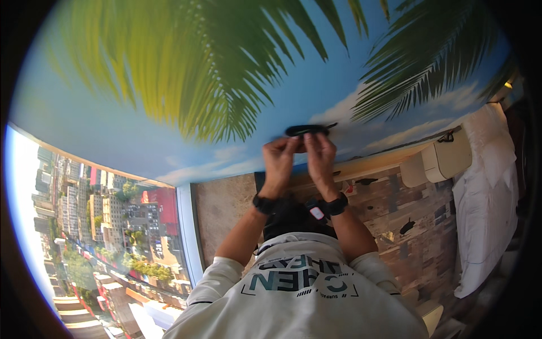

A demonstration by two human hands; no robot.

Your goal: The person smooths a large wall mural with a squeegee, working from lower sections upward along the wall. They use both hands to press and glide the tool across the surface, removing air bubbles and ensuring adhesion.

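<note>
Near the middle of the view, my left hand (278, 159) and my right hand (319, 156) are raised close together, with fingertips meeting at a small, dark, elongated object (305, 129). Both hands pinch its lower edge between thumb and fingers. A thin dark end sticks out at its right. The object is slightly blurred, and its exact kind cannot be told. Behind it spreads a surface printed with palm leaves and blue sky (292, 97). Each wrist wears a dark band.
A window (127, 220) at the left looks down on buildings and trees. To the right, a white plastic-like bag or sheet (487, 203) lies beside a cream-coloured rounded container (449, 159). Small dark items (407, 226) lie on the patterned floor (427, 237).
</note>
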